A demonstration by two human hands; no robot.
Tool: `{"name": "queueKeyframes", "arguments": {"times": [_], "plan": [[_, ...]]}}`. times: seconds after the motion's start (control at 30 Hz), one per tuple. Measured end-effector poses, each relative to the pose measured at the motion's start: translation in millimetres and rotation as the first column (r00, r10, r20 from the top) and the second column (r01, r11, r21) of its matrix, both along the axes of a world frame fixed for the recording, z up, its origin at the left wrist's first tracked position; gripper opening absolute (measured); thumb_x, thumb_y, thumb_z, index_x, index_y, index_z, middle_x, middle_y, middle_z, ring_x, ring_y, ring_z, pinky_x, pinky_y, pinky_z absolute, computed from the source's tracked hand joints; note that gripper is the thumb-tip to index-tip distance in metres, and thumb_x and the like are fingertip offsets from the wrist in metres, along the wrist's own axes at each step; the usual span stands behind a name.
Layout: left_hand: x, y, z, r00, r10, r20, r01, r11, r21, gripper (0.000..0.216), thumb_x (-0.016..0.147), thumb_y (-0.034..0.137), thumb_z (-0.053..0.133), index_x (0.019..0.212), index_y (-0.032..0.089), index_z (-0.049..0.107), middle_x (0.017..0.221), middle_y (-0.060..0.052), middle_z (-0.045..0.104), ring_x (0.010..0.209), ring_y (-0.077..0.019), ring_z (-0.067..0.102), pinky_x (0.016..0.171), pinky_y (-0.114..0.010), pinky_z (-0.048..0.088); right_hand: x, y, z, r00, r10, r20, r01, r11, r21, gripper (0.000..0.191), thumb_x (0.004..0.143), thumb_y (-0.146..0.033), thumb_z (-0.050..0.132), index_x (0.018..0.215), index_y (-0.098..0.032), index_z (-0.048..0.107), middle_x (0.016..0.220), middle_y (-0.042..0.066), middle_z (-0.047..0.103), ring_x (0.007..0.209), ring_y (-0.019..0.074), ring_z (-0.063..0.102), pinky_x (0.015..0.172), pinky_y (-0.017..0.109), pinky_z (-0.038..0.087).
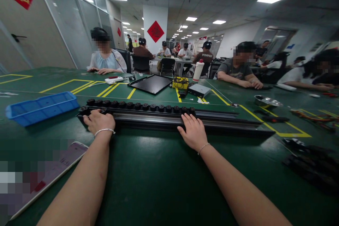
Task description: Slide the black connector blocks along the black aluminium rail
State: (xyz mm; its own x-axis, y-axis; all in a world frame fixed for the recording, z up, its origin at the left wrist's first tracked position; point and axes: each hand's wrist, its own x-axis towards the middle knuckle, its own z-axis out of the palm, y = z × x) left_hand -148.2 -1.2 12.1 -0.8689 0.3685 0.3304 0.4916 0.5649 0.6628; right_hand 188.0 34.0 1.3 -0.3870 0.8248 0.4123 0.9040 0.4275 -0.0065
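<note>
A long black metal rail [217, 122] lies across the green table in front of me, with a row of several small black round parts [143, 106] lined along its far side. My left hand [99, 120] rests on the rail's left end, fingers curled over it. My right hand [192, 130] lies on the rail near its middle, fingers stretched forward and touching the row of black parts.
A blue plastic tray [39, 107] sits at the left. A phone [57, 171] lies near my left forearm. Farther back are a black flat panel [150, 84], a yellow box [180, 82], a grey box [199, 90], a metal bowl [266, 101] and black parts [312, 164]. Other people sit around the tables.
</note>
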Motion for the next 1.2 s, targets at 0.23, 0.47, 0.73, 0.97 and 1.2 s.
{"name": "queueKeyframes", "arguments": {"times": [0.23, 0.47, 0.73, 0.97, 1.2], "plan": [[0, -1, -0.2, 1.000, -0.003, 0.014, 0.002, 1.000, 0.006, 0.053, 0.075, 0.031, 0.044, 0.124, 0.013, 0.042, 0.134, -0.017, 0.042, 0.132, -0.0321, 0.021, 0.101, -0.053, 0.031, 2, 2, -2.6, 1.000, -0.010, -0.026, 0.011, 0.999, 0.034, 0.054, 0.089, -0.048, 0.029, 0.134, -0.020, 0.039, 0.139, 0.005, 0.041, 0.128, 0.0223, 0.031, 0.104, 0.040, 0.019], [1, 4, -3.6, 1.000, -0.006, 0.015, 0.006, 1.000, -0.025, 0.052, 0.076, 0.030, 0.040, 0.124, 0.009, 0.046, 0.135, -0.021, 0.038, 0.134, -0.0330, 0.016, 0.102, -0.055, 0.029, -6, -1, -1.9, 0.998, -0.055, -0.027, 0.055, 0.998, 0.003, 0.055, 0.085, -0.046, 0.037, 0.132, -0.018, 0.041, 0.138, 0.008, 0.041, 0.128, 0.0240, 0.031, 0.104, 0.043, 0.018], [1, 6, -5.6, 1.000, -0.004, 0.010, 0.004, 1.000, -0.024, 0.054, 0.075, 0.029, 0.041, 0.123, 0.005, 0.045, 0.134, -0.021, 0.038, 0.135, -0.0325, 0.013, 0.107, -0.051, 0.023, -14, -3, -8.0, 0.991, -0.112, -0.078, 0.112, 0.994, -0.001, 0.063, 0.077, -0.043, 0.047, 0.133, -0.015, 0.039, 0.138, 0.010, 0.039, 0.128, 0.0263, 0.029, 0.105, 0.045, 0.013], [1, 5, -5.0, 0.999, -0.028, 0.019, 0.029, 0.999, -0.043, 0.057, 0.074, 0.031, 0.043, 0.124, 0.002, 0.043, 0.134, -0.022, 0.037, 0.136, -0.0332, 0.010, 0.109, -0.048, 0.017, -11, -3, -7.4, 0.992, -0.091, -0.091, 0.091, 0.996, 0.004, 0.061, 0.078, -0.042, 0.047, 0.133, -0.015, 0.039, 0.139, 0.009, 0.039, 0.128, 0.0254, 0.029, 0.105, 0.044, 0.014], [-1, 6, -6.2, 0.999, -0.045, 0.008, 0.045, 0.996, -0.074, 0.059, 0.073, 0.034, 0.043, 0.122, 0.001, 0.044, 0.132, -0.023, 0.038, 0.135, -0.0349, 0.009, 0.107, -0.051, 0.021, -9, -3, -8.6, 0.994, -0.075, -0.077, 0.077, 0.997, 0.015, 0.060, 0.077, -0.036, 0.047, 0.133, -0.016, 0.038, 0.140, 0.007, 0.039, 0.128, 0.0243, 0.028, 0.105, 0.042, 0.014]]}}
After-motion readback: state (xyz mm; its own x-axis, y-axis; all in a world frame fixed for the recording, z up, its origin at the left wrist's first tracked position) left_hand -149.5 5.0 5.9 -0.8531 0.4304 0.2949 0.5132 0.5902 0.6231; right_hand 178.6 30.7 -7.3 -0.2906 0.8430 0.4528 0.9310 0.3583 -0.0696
